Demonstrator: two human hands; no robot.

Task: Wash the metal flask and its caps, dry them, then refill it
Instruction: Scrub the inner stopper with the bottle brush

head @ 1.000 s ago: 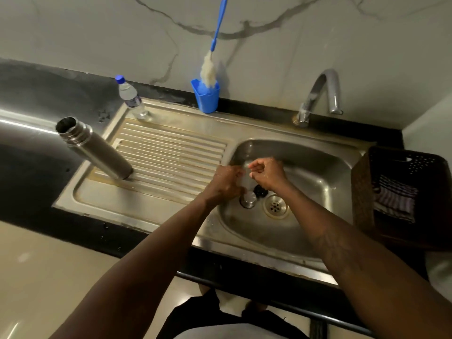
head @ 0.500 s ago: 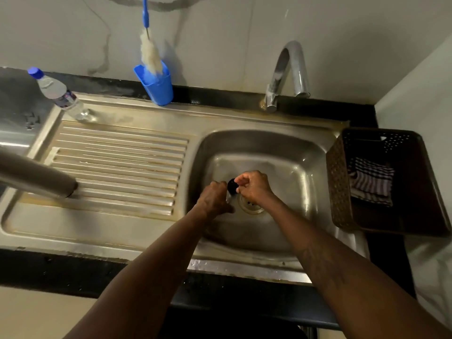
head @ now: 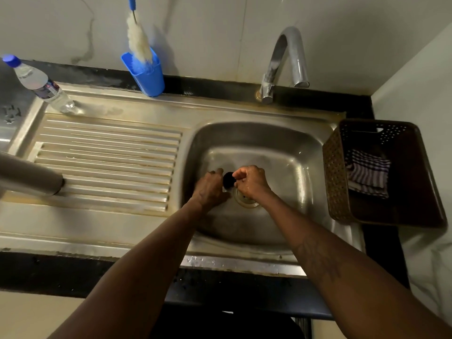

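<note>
Centre frame, low in the sink [head: 305, 167], left hand [head: 210, 189] and right hand [head: 253, 183] pinch the cap [head: 228, 180] between them. The flask [head: 29, 177] sits far left, its axis running off-frame, nearer the left hand.

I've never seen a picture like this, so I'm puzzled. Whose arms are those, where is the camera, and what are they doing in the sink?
They belong to a person wearing a camera on the head, so you look down as they do. The right hand pinches a small black cap low in the sink; the left hand touches it too. On the draining board stand a metal flask and a water bottle. A brush stands in a blue cup.
</note>
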